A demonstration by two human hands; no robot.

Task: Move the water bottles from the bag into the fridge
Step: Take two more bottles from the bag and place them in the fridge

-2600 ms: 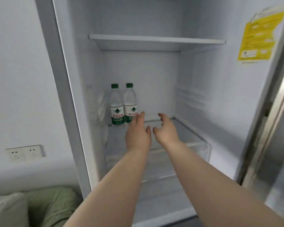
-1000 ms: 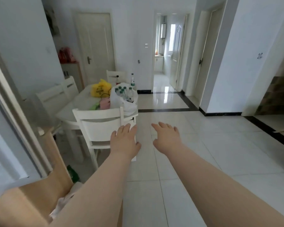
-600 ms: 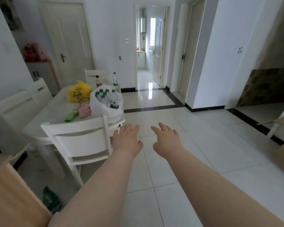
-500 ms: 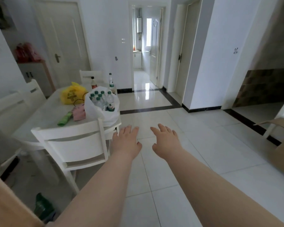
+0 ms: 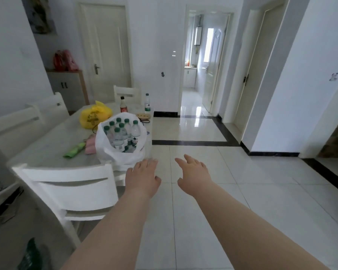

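Nearest to us are two bare arms held out over the white floor; the left hand [image 5: 142, 177] and the right hand [image 5: 193, 175] are side by side with a gap between them, palms down, fingers loose and spread, and they hold nothing; the left fingertips look blurry; to the left of the left hand stands a white chair [image 5: 66, 184], pushed up to a white table [image 5: 47, 149]; on the near right corner of the table, just past the left hand, sits a white bag [image 5: 105, 151], open at the top; the water bottles [image 5: 123, 133] stand upright inside it, close together, with green caps showing; left of the bag lie a green thing [image 5: 74, 152] and a pink thing [image 5: 90, 146]; behind them sits a yellow bag [image 5: 94, 115]; at the far end of the table stand a dark bottle [image 5: 123, 105] and one more clear bottle [image 5: 147, 104]; farther back we see another white chair [image 5: 127, 93] and a closed white door [image 5: 105, 53].
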